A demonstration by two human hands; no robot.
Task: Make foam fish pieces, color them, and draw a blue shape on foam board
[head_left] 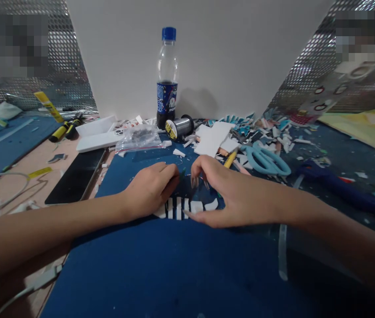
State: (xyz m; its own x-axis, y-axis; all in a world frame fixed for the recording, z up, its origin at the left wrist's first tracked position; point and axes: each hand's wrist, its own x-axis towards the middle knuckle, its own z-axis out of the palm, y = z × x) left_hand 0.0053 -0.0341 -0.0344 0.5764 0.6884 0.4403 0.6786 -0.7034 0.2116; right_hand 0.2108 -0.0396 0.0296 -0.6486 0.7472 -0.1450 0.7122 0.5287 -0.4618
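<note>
My left hand [152, 187] rests on the blue mat, its fingers curled closed; whatever it may hold is hidden. A small greenish tip shows by its fingertips. My right hand [215, 187] is open, with bent fingers spread apart from the thumb and nothing visible between them. Below and between both hands lies a row of small white cut pieces [178, 208] on the mat. The right thumb reaches the row's edge; I cannot tell whether it touches a piece. The row's left end sits beside my left hand and is partly covered.
Behind the hands stand a cola bottle [166, 97], a wire spool [181, 127] and a plastic zip bag [139, 137]. Blue-handled scissors [265, 160] lie among scraps at right, near a dark blue glue gun [339, 185]. A black phone [76, 176] lies left of the mat [161, 269].
</note>
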